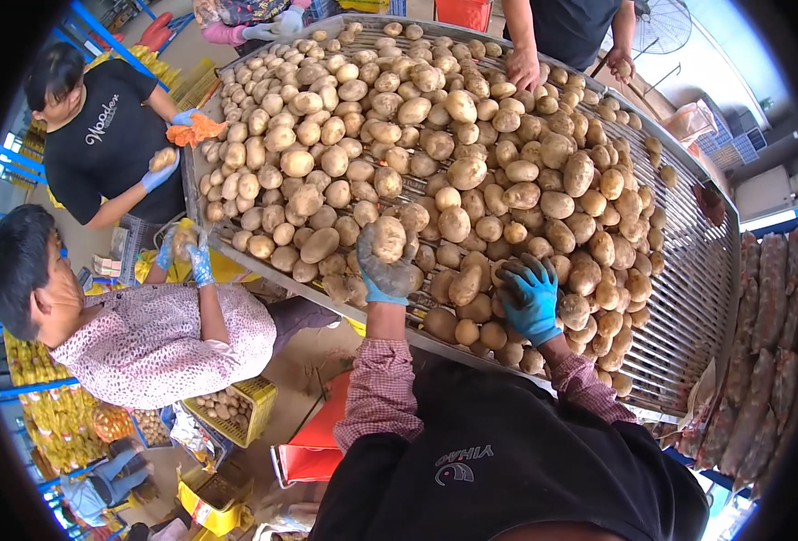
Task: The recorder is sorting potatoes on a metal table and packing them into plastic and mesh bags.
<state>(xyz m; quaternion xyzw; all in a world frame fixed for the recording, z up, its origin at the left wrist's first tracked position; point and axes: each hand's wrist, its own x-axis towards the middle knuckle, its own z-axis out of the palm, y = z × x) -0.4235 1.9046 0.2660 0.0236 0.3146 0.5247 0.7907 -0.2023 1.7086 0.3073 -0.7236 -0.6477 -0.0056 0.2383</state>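
A pale brown, dirt-streaked potato (388,239) rests in my left hand (386,273), whose fingers curl round it at the near edge of the heap. That glove is blue with a dark grey, soiled palm. My right hand (528,296), in a matching blue glove, lies over potatoes to the right with its fingers apart. Its fingertips touch the heap; I see no potato gripped in it. Beneath both hands, many loose potatoes (468,171) of mixed sizes cover a slatted metal sorting table (687,298).
Two people stand at the left; one wears blue gloves and holds an orange cloth (195,130). Others reach in from the far side. A yellow crate of potatoes (234,408) and a red container (322,433) stand below left. Stacked filled sacks (760,352) line the right side.
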